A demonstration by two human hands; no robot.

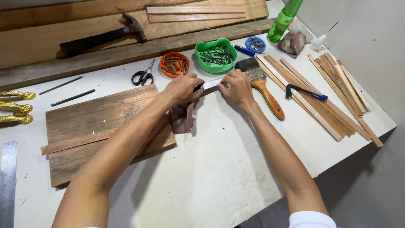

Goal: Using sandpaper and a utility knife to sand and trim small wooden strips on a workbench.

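My left hand (182,88) and my right hand (237,86) meet at the far middle of the white table (219,169). Between them they hold a slim tool with a dark handle and a pale flat blade (211,83). The left hand grips the handle end and the right hand's fingers pinch the blade end. A reddish-brown piece of sandpaper (182,119) lies folded just below the left hand, against the edge of a wooden board (105,122). A thin wooden strip (76,142) lies across that board.
A paintbrush (263,86) lies right of my right hand. Behind the hands stand a green bowl of nails (216,55), an orange bowl of nails (174,64), scissors (142,77) and a hammer (105,38). Wooden slats (333,93) lie right; a steel ruler (7,181) left.
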